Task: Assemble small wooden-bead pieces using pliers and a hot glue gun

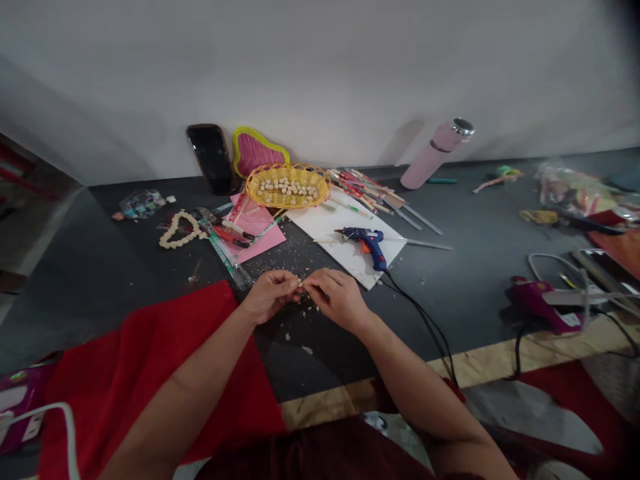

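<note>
Over the dark table, my left hand pinches a small pale piece, like those in the basket, between thumb and fingers. My right hand meets it with closed fingertips, gripping the same tiny piece; its exact shape is too small to make out. Pale crumbs are scattered beneath both hands. Beyond them, a yellow woven basket contains many small pale pieces. A blue glue gun lies on a white sheet, to the right of the basket. At left lies a heart-shaped frame of pale pieces.
Pink paper, pliers and a ruler lie left of the sheet. A phone and pink bottle stand by the wall. The glue gun's cord crosses the front edge. Red cloth lies under my left forearm.
</note>
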A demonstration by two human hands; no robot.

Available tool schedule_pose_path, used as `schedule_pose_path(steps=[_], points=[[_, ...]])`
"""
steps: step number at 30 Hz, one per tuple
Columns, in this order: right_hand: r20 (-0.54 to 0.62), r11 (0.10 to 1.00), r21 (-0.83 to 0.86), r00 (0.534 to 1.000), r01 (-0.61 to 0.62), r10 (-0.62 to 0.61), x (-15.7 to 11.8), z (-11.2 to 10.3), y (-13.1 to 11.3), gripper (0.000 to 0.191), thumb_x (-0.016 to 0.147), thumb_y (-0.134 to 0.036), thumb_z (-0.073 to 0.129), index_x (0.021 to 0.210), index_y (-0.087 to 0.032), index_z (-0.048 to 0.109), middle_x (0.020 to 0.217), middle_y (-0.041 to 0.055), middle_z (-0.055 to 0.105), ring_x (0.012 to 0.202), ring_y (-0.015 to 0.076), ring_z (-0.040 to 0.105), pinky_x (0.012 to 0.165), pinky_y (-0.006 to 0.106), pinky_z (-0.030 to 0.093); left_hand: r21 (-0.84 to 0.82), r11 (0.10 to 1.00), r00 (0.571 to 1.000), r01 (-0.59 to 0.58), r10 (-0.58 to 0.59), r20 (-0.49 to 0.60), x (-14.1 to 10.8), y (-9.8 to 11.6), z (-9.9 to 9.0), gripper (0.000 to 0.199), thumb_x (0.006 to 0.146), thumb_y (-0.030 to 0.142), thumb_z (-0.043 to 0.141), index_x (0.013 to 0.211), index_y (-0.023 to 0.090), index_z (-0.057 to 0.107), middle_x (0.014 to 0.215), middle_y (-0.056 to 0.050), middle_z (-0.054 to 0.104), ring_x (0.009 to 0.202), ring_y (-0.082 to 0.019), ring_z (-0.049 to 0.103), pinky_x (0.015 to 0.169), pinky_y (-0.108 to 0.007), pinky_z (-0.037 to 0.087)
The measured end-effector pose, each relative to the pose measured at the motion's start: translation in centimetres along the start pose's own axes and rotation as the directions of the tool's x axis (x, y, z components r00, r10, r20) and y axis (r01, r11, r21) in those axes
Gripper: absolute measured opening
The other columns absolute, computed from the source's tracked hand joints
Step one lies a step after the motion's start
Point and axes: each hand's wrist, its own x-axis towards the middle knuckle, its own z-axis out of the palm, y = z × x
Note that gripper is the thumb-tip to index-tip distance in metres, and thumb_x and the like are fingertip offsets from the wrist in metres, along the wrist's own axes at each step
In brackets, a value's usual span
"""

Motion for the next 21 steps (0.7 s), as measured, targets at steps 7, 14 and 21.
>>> schedule_pose_path(steps=[7, 14, 21], points=[[0.018, 1.000, -0.004, 1.000, 0.010, -0.010, -0.1, 0.0, 0.0, 0.014, 0.088, -0.021, 0.046, 0.090, -0.021, 0.060, 0.087, 0.0058, 0.066, 0.083, 0.0154, 0.061, 0.076, 0.029, 0.048, 0.005, 1.000, 1.000, 0.009, -0.009, -0.001, 0.0, 0.0, 0.0, 0.018, 0.063, 0.024, 0.076, 0.066, 0.010, 0.066, 0.064, -0.004, 0.066, 0.056, -0.009, 0.059, 0.056, -0.020, 0.048], [-0.022, 0.993, 0.081, 0.996, -0.090, 0.092, -0.4, -0.3, 1.1, 0.017, 0.088, -0.022, 0.048, 0.101, -0.021, 0.058, 0.097, 0.0071, 0.065, 0.092, 0.0166, 0.060, 0.081, 0.030, 0.048, -0.003, 1.000, 0.999, 0.011, -0.011, -0.033, 0.0, 0.4, 0.2, 0.017, 0.063, 0.023, 0.076, 0.066, 0.010, 0.065, 0.064, -0.004, 0.066, 0.053, -0.008, 0.058, 0.056, -0.019, 0.049], [-0.264, 0.915, 0.023, 0.881, -0.402, 0.393, 0.0, -2.9, 3.1, 0.021, 0.091, -0.028, 0.041, 0.099, -0.019, 0.057, 0.088, 0.0057, 0.063, 0.075, 0.0164, 0.059, 0.071, 0.030, 0.047, -0.089, 0.992, 0.996, -0.094, 0.093, -0.015, -0.1, 0.7, -0.3, 0.017, 0.067, 0.023, 0.073, 0.064, 0.010, 0.063, 0.063, -0.004, 0.063, 0.054, -0.007, 0.056, 0.054, -0.019, 0.048]])
